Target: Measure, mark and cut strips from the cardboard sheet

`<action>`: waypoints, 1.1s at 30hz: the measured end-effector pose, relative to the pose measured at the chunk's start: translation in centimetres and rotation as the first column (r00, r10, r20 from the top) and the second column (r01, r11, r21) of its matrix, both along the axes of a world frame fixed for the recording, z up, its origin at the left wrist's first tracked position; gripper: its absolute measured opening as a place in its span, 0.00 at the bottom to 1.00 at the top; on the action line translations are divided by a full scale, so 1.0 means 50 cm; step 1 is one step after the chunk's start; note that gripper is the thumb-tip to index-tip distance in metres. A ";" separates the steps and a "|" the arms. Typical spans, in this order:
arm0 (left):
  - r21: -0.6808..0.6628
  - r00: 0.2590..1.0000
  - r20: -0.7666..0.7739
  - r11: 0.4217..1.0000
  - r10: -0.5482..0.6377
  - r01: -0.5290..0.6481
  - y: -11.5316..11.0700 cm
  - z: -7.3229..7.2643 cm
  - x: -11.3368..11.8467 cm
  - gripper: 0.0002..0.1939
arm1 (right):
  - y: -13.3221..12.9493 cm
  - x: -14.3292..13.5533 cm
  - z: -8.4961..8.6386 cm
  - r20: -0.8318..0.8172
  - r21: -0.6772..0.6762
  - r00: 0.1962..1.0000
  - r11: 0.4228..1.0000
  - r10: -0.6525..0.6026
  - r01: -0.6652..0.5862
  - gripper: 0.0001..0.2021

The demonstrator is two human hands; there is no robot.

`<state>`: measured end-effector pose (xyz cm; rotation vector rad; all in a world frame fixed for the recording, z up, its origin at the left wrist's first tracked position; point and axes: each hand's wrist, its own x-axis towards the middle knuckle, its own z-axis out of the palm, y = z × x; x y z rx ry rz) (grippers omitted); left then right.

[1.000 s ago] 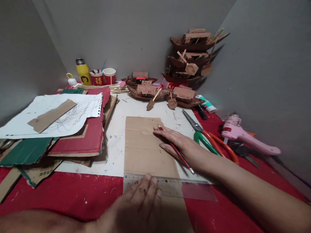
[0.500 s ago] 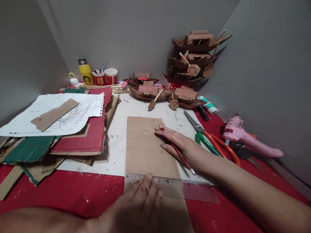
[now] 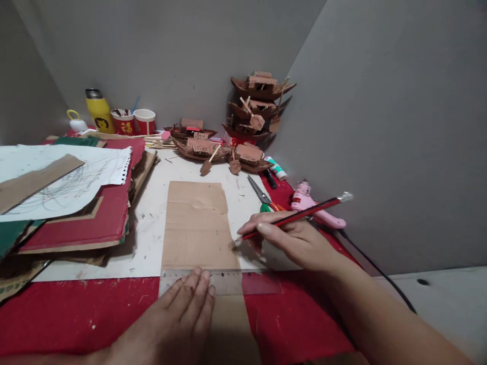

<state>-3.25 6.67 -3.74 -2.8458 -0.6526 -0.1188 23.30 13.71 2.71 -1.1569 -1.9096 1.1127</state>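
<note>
My left hand (image 3: 182,317) lies flat over a clear ruler (image 3: 230,284), its fingers stretched out and pressing down. Crosswise under the ruler is a piece of brown cardboard (image 3: 196,223); part of it shows nearer to me below the ruler. In my right hand (image 3: 292,241) is a red and black pencil (image 3: 304,213), pinched between thumb and fingers. Its tip points left, close to the cardboard's right edge; whether it touches I cannot tell. Scissors (image 3: 261,191) with orange and green handles lie behind that hand, partly hidden.
Stacked cardboard (image 3: 79,228) and a paper sheet (image 3: 95,187) fill the left. Several brown model boats (image 3: 249,154) stand at the back, near red cups (image 3: 144,122) and a yellow bottle (image 3: 99,114). A pink glue gun (image 3: 330,219) with its cord lies at the right.
My right hand has lifted off the cardboard and moved to its right edge, turning the pencil so its tip points left. My left hand stays on the ruler. The view has swung right.
</note>
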 end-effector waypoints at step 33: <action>0.086 0.990 0.135 0.995 0.044 -0.056 -0.001 -0.014 0.003 0.22 | 0.001 -0.028 -0.066 -0.068 -0.349 0.974 0.910 0.214 -0.224 0.13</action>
